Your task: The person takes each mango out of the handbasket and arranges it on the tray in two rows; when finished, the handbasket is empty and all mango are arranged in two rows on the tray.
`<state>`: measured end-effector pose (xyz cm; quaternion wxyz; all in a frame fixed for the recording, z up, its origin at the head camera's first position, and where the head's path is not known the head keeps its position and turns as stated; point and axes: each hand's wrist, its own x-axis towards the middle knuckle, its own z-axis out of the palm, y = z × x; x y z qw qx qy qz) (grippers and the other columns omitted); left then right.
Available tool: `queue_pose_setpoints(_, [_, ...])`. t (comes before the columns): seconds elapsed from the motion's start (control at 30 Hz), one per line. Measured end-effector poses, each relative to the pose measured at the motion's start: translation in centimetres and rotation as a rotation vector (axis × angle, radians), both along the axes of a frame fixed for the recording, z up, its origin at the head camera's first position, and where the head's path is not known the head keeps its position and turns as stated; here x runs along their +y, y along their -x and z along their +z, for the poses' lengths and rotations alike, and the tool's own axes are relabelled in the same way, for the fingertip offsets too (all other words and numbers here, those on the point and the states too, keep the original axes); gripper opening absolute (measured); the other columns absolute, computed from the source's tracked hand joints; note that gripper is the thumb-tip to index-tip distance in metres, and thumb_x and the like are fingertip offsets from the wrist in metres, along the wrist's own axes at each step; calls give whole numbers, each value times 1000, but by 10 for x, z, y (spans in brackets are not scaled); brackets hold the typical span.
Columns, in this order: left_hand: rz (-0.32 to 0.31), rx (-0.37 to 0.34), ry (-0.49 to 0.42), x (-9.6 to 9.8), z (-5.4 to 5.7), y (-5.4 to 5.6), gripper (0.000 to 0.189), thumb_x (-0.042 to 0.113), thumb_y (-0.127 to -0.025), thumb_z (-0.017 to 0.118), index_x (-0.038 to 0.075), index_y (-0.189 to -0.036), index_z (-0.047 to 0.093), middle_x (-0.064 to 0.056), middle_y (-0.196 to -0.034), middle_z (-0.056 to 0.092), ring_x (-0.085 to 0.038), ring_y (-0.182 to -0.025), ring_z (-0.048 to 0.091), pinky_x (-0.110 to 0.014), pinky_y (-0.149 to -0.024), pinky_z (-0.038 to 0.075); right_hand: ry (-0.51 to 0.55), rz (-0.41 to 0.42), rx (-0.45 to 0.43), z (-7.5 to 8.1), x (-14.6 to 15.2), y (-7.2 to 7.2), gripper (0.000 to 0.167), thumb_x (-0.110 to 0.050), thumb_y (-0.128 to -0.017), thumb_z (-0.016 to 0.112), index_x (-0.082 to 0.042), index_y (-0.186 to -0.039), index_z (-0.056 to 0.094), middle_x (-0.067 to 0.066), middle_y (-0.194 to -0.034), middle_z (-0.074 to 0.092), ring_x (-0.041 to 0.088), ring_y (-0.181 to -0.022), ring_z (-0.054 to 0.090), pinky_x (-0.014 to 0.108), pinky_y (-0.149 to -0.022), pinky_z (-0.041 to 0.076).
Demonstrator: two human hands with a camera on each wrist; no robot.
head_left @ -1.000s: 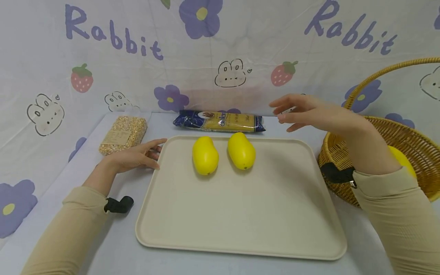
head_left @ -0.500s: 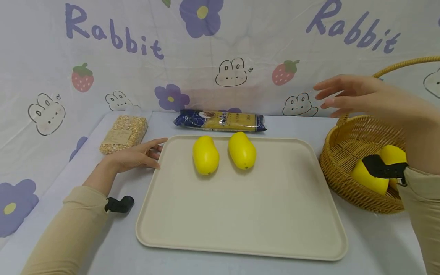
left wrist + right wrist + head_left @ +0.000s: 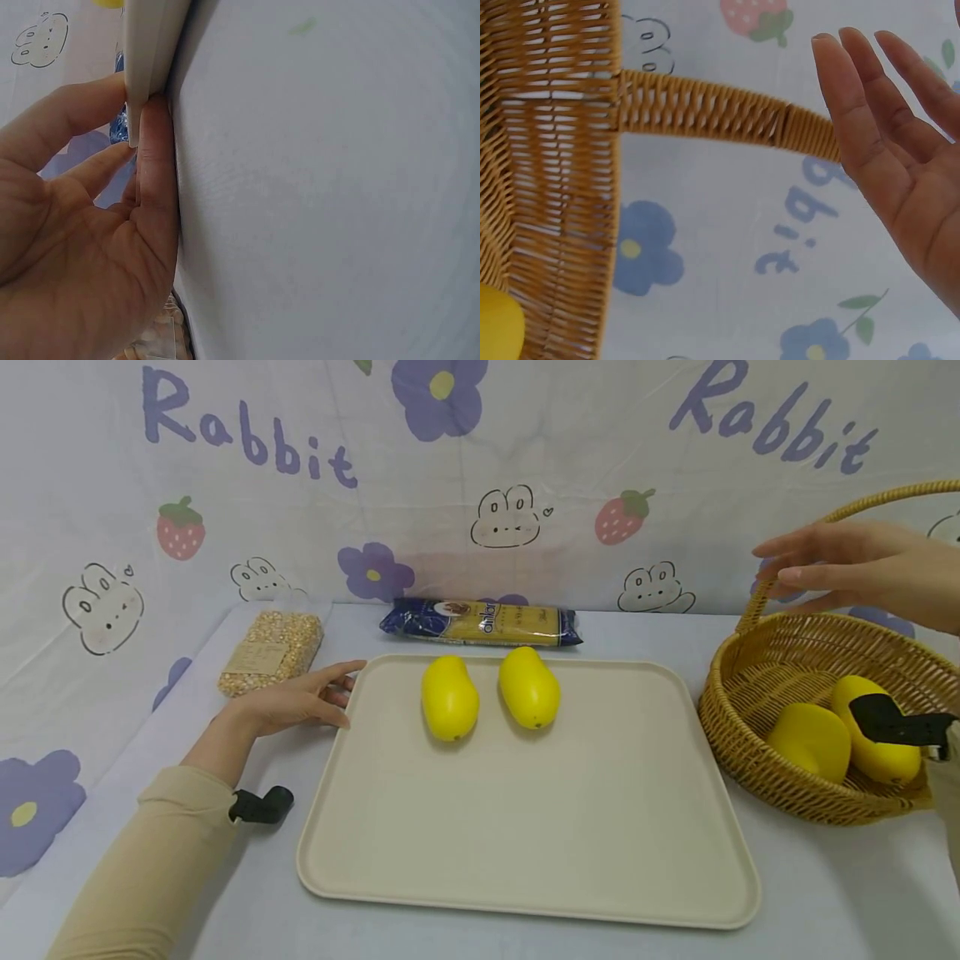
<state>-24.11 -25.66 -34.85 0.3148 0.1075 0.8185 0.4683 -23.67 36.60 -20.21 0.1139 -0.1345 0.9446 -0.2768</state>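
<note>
My left hand (image 3: 292,702) holds the upper left edge of the beige tray (image 3: 540,827). In the left wrist view, the tray's rim (image 3: 142,75) lies between the upper digit and a finger tucked low beside the table. Two yellow mangoes (image 3: 450,697) rest side by side near the tray's far edge. My right hand (image 3: 870,568) hovers over the wicker basket (image 3: 727,727), beside its handle (image 3: 892,500), fingers loosely extended and holding nothing. Inside the basket lie two more mangoes (image 3: 810,743), one partly covered by the black wrist camera.
A blue and yellow pasta packet (image 3: 487,622) lies behind the tray. To the left, a clear bag of corn kernels (image 3: 270,652) stands close to my left hand. A patterned cloth (image 3: 420,518) hangs behind the table.
My right hand has moved rightward from beyond the tray's far right corner to above the basket, uncovering the mangoes inside. The left hand and the tray have stayed put.
</note>
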Motion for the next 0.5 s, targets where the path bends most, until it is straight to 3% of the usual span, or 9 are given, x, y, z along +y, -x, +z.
queue_pose_setpoints(0.23, [0,1,-9,0,-1,0,95,7,-87,70,19,-160,11,-11,-140,25,-18,-115,37,-22,-87,43,-14,-55,-62,-19,23,10,53,-34,-104,47,-11,-150,32,-33,-112,51,-13,-95,60,17,-78,54])
queue_pose_setpoints(0.33, [1,2,-14,0,-1,0,95,7,-86,70,18,-160,11,-11,-139,25,-17,-114,37,-22,-86,43,-41,-64,-117,-27,31,12,59,-37,-104,44,-6,-152,26,-11,-130,57,-10,-94,60,22,-80,56])
queue_pose_setpoints(0.47, [3,3,-11,-1,-1,1,95,7,-86,70,18,-160,11,-11,-139,26,-17,-113,37,-22,-85,43,-80,-48,-197,-39,40,12,64,-39,-105,41,1,-152,21,27,-145,42,-3,-95,62,30,-84,57])
queue_pose_setpoints(0.5, [3,3,-10,-1,-1,1,95,7,-86,70,18,-160,11,-11,-139,26,-17,-113,37,-22,-85,43,-88,-40,-212,-42,42,12,64,-38,-106,41,2,-152,21,31,-145,40,0,-97,62,33,-86,57])
